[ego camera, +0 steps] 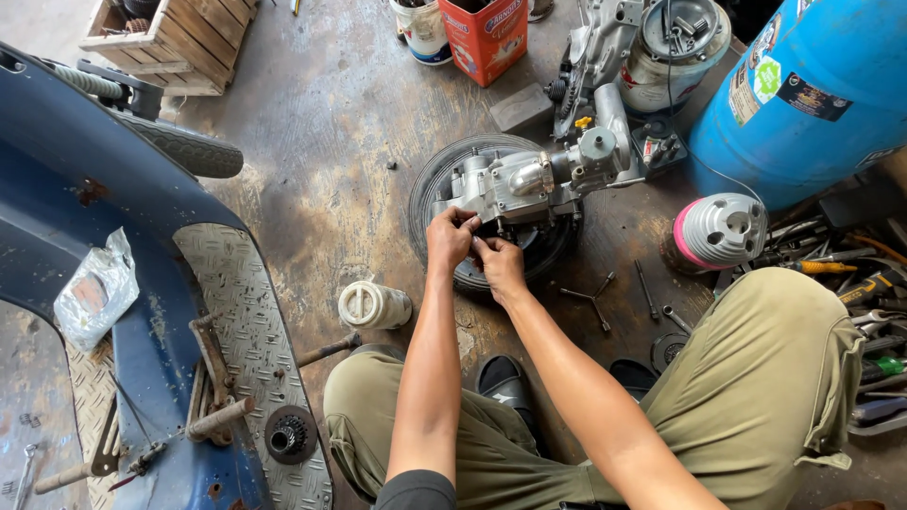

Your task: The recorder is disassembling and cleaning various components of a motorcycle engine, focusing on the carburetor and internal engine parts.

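Here both hands [477, 247] pinch small part (unclear) at engine [529, 184]; wooden crate [175, 33] holds parts.

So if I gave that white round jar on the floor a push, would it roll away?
Probably yes. The white jar lies on its side beside the person's knee, so its round body could roll. It looks like light plastic, so a small push might be enough. The rough, stained floor would likely stop it soon.
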